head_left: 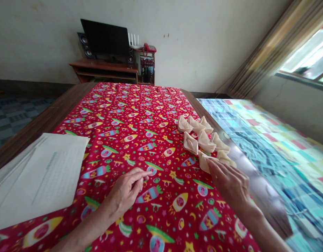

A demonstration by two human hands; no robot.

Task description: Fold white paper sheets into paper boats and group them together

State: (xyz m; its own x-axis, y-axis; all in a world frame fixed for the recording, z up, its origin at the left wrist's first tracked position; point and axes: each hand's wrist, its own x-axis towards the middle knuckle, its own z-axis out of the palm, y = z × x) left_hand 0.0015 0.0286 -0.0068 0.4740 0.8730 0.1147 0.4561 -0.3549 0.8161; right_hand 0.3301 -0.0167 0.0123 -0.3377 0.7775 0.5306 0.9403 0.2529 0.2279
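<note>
Several cream folded paper boats [200,140] lie in rows near the right edge of a table covered by a red cloth with rocket prints [130,133]. My right hand [231,182] rests flat on the cloth, fingers stretched out, its fingertips touching the nearest paper boat [207,161]. My left hand [128,187] lies on the cloth near the middle, fingers loosely extended and pointing right, holding nothing.
A stack of white paper sheets [43,175] lies at the left of the table. The bare wooden table edge [46,119] runs along the left. A checkered mat [268,147] covers the floor at right. A desk with a monitor and speakers [106,45] stands by the far wall.
</note>
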